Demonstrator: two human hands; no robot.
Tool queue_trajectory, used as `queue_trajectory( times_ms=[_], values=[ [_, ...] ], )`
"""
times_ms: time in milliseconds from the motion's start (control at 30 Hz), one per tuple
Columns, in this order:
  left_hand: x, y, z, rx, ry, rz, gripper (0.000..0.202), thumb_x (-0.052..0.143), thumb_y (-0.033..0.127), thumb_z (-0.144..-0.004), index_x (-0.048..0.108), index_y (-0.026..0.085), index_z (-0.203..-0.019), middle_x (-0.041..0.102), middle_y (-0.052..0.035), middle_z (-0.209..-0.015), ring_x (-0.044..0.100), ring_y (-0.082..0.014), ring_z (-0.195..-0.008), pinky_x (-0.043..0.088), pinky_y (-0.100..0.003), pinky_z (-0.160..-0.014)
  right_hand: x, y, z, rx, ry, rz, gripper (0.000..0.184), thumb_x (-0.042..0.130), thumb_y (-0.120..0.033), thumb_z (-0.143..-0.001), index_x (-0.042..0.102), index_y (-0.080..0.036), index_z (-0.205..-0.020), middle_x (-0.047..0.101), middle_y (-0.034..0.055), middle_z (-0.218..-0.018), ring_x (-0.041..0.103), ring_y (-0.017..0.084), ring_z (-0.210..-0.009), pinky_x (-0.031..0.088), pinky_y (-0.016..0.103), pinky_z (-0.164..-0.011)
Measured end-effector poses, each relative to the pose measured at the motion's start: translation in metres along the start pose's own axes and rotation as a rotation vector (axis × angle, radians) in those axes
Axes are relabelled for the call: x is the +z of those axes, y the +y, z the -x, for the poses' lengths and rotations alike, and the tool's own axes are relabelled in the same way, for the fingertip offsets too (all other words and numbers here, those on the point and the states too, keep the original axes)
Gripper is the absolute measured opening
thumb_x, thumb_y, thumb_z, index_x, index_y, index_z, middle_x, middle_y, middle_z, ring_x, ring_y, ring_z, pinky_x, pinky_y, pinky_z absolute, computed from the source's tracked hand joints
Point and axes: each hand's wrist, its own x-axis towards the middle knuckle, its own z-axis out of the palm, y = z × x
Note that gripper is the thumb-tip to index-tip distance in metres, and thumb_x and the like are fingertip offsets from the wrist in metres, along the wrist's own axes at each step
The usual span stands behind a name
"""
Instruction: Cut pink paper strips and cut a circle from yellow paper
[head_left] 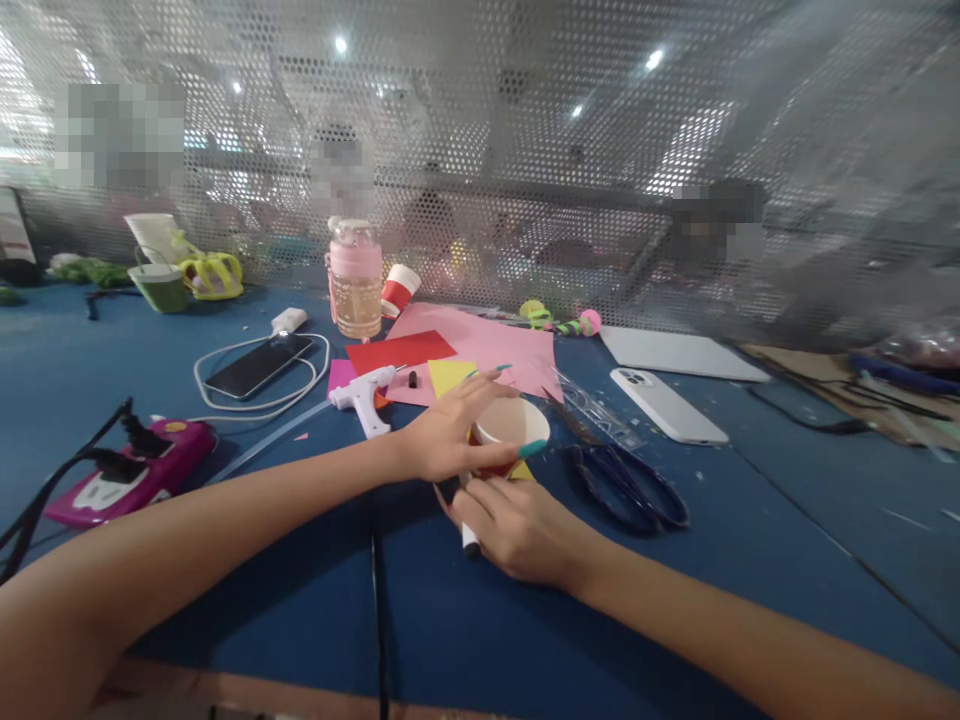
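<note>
A paper cup (pixel 517 418) with a white rim and red on its side stands near the middle of the blue table. My left hand (pixel 457 425) wraps around the cup from its left, thumb along the near side. My right hand (pixel 517 525) is closed on a white marker (pixel 470 538) with a black end, low at the cup's near side; my fingers hide its tip. Beyond my left hand, a small black cap (pixel 412 380) lies on pink paper (pixel 495 345). A yellow sheet (pixel 448 375) shows partly under the hand and cup.
Large dark-handled scissors (pixel 630 490) lie right of the cup, near a white phone (pixel 667 405). On the left are a white glue gun (pixel 367 395), a black phone (pixel 262 365) on a cable and a magenta power strip (pixel 135 470). A pink-lidded bottle (pixel 355 280) stands behind.
</note>
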Motion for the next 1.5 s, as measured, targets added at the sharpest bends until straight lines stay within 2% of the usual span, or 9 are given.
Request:
queue_trajectory(
  times_ms=[300,533,633,700,967,1133,1333,1400,1500],
  values=[
    [-0.002,0.000,0.000,0.023,-0.014,0.001,0.049,0.053,0.038,-0.076,0.043,0.011,-0.115,0.044,-0.0207,-0.126,0.023,-0.0266,-0.130,0.023,-0.046,-0.104,-0.013,0.001,0.010,-0.078,0.031,-0.023,0.027,0.039,-0.011,-0.086,0.048,-0.017,-0.062,0.048,-0.0007,-0.048,0.046,0.014,-0.045,0.026,0.028,-0.043],
    [-0.002,0.001,0.000,0.003,-0.023,0.000,0.048,0.053,0.038,-0.076,0.042,0.015,-0.116,0.045,-0.0172,-0.126,0.023,-0.0259,-0.130,0.023,-0.048,-0.104,-0.020,0.017,0.023,-0.151,0.113,-0.136,0.030,0.043,-0.005,-0.082,0.043,-0.019,-0.055,0.043,-0.0036,-0.046,0.036,0.011,-0.042,0.024,0.027,-0.040],
    [-0.002,0.001,0.000,-0.007,-0.022,0.004,0.048,0.054,0.038,-0.076,0.042,0.016,-0.117,0.045,-0.0164,-0.126,0.022,-0.0261,-0.131,0.023,-0.048,-0.104,-0.024,0.024,0.031,-0.131,0.072,-0.276,0.032,0.038,-0.004,-0.083,0.041,-0.019,-0.055,0.044,-0.0032,-0.046,0.036,0.010,-0.041,0.025,0.026,-0.039],
    [-0.003,0.002,0.000,-0.016,-0.030,0.004,0.049,0.054,0.038,-0.076,0.042,0.015,-0.117,0.044,-0.0166,-0.127,0.021,-0.0265,-0.131,0.023,-0.048,-0.104,-0.025,0.029,0.037,-0.089,0.050,-0.388,0.030,0.037,-0.004,-0.083,0.040,-0.020,-0.056,0.045,-0.0028,-0.047,0.037,0.010,-0.042,0.027,0.025,-0.040],
    [-0.004,0.004,-0.001,-0.039,-0.034,-0.008,0.052,0.053,0.040,-0.076,0.042,0.013,-0.119,0.042,-0.0178,-0.130,0.021,-0.0289,-0.131,0.021,-0.050,-0.104,-0.022,0.048,0.049,0.155,0.140,-0.610,0.019,0.042,-0.007,-0.081,0.043,-0.020,-0.067,0.046,-0.0029,-0.053,0.043,0.009,-0.047,0.037,0.021,-0.046],
    [-0.006,0.004,-0.001,-0.042,-0.043,-0.010,0.052,0.053,0.039,-0.077,0.042,0.010,-0.119,0.043,-0.0185,-0.129,0.021,-0.0281,-0.131,0.020,-0.048,-0.105,-0.026,0.048,0.049,0.291,0.227,-0.561,0.021,0.042,-0.012,-0.083,0.048,-0.020,-0.065,0.048,-0.0032,-0.049,0.045,0.009,-0.042,0.037,0.020,-0.042],
    [-0.007,0.006,-0.002,-0.075,-0.058,-0.024,0.051,0.056,0.038,-0.074,0.043,0.017,-0.118,0.038,-0.0157,-0.134,0.022,-0.0291,-0.130,0.022,-0.050,-0.103,-0.018,0.050,0.058,0.647,0.433,-0.498,0.018,0.045,-0.016,-0.083,0.050,-0.019,-0.067,0.045,-0.0055,-0.043,0.040,0.007,-0.032,0.034,0.021,-0.036],
    [-0.010,0.007,-0.004,-0.119,-0.009,0.009,0.051,0.057,0.039,-0.074,0.042,0.018,-0.118,0.040,-0.0143,-0.132,0.030,-0.0295,-0.126,0.027,-0.049,-0.101,-0.016,0.051,0.057,0.684,0.468,-0.481,0.019,0.045,-0.016,-0.083,0.049,-0.019,-0.065,0.042,-0.0066,-0.041,0.038,0.007,-0.031,0.034,0.021,-0.035],
    [-0.018,0.004,-0.010,-0.190,0.221,0.052,0.050,0.054,0.040,-0.076,0.039,0.019,-0.120,0.046,-0.0120,-0.124,0.044,-0.0266,-0.114,0.037,-0.045,-0.094,-0.016,0.051,0.052,0.717,0.499,-0.425,0.019,0.044,-0.016,-0.084,0.049,-0.019,-0.066,0.044,-0.0061,-0.042,0.041,0.007,-0.032,0.037,0.021,-0.037]
  ],
)
